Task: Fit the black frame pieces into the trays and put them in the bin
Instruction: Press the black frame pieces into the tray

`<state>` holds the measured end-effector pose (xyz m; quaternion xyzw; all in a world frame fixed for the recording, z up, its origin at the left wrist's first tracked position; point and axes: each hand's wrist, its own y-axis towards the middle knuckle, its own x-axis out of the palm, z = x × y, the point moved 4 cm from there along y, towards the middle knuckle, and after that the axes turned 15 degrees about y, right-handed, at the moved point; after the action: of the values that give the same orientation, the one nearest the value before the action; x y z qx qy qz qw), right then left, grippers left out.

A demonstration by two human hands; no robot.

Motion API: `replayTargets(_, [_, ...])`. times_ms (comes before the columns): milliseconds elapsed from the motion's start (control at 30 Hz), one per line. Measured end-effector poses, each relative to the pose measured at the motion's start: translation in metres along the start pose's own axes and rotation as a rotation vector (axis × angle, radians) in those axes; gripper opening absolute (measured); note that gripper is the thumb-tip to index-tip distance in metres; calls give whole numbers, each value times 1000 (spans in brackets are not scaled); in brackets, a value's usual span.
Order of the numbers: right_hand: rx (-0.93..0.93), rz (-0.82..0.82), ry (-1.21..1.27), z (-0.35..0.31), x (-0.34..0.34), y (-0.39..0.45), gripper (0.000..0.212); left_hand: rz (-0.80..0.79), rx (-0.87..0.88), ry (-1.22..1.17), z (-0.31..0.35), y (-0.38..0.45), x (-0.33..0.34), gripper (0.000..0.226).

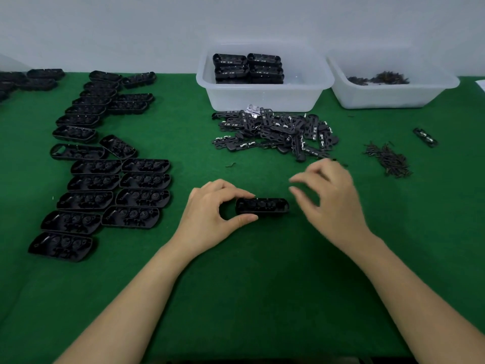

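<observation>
A black oblong tray [265, 206] lies on the green table in front of me. My left hand [212, 214] pinches its left end between thumb and fingers. My right hand [330, 195] hovers just right of the tray, blurred, fingers loosely curled and holding nothing. A heap of black frame pieces [275, 132] lies behind the hands. The clear bin [265, 95] at the back holds stacked filled trays [248, 68].
Several empty black trays [105, 179] lie in rows on the left. A second clear bin [388, 93] at the back right holds small dark parts. A pile of dark screws [391, 161] and a lone frame piece [425, 137] lie at the right.
</observation>
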<state>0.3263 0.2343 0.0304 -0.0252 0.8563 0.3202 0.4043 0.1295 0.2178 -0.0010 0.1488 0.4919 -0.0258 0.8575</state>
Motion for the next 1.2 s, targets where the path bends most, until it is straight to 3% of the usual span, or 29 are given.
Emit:
replayTargets(100, [7,-223,181,-12,22,1,15,25,10,-31,1,1,-1,39])
replayTargets(167, [37,-265,245,-11,27,1,12,62,20,-37,1,3,-2,26])
replayTargets(300, [16,-258,280,-9,28,0,9,131,53,98,6,5,-5,8])
replayTargets(600, [-33,-196,180,-13,29,-2,12,67,137,337,25,14,-12,6])
replayTargets(800, [-73,-144,155,-16,27,-5,12,118,110,284,24,11,-7,5])
replayTargets(967, [126,-131,337,-3,28,-4,11,111,45,208,21,11,-6,5])
replayTargets(1067, [147,-132,382,-1,18,-2,16,93,32,167,20,12,-8,5])
replayTargets(1133, [144,-32,298,9,1,2,17,90,25,149,20,11,-8,7])
replayTargets(1200, [189,22,57,29,-17,3,21,87,17,139,21,11,-9,8])
